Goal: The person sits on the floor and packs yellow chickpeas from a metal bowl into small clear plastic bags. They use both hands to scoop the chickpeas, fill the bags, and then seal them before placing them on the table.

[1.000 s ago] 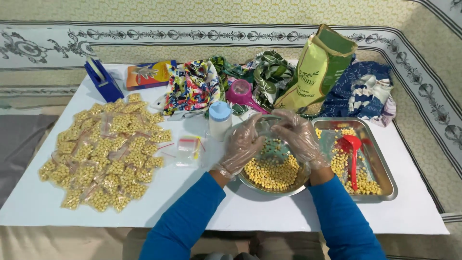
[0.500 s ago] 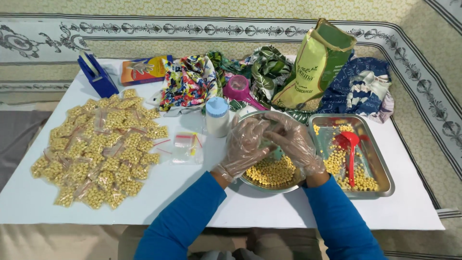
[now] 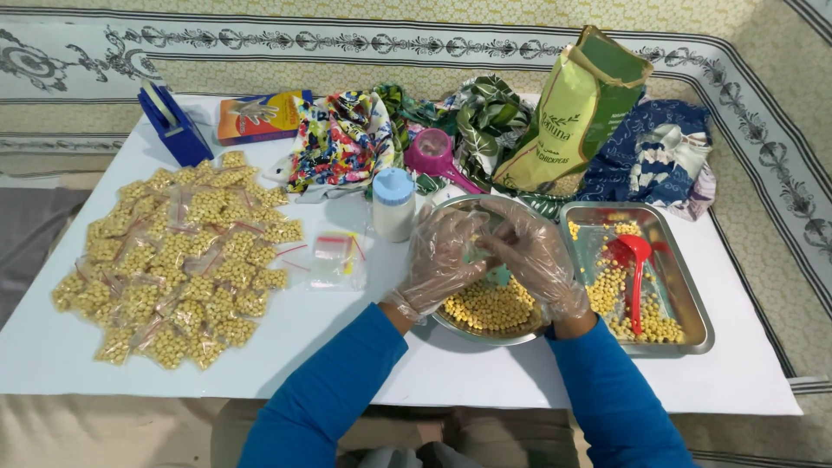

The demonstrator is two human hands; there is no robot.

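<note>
Both hands in clear plastic gloves, blue sleeves, working over a round metal bowl [image 3: 485, 322] of yellow chickpeas at table centre. Left hand [image 3: 440, 260] and right hand [image 3: 533, 253] meet w/ fingertips together above the bowl, pinching a small clear bag [image 3: 496, 276] between them; the bag is mostly hidden by fingers, so can't tell how full it is. Both grips narrow, closed on the bag.

Just right of the bowl, touching or nearly: rectangular metal tray [image 3: 689, 299] w/ loose chickpeas and a red scoop [image 3: 637, 260] lying in it. Behind the bowl, a green and yellow chickpea sack [image 3: 576, 113] stands tilted, w/ a pink scoop [image 3: 436, 156] to its left. White bottle w/ blue cap [image 3: 393, 204] stands upright just left of the bowl, beside a few empty zip bags [image 3: 334, 256]. Far left of white table [image 3: 329, 347]: big pile of filled bags [image 3: 178, 256]. Back row: blue tape dispenser [image 3: 171, 126], orange glove box [image 3: 260, 115], patterned cloths [image 3: 342, 139].
</note>
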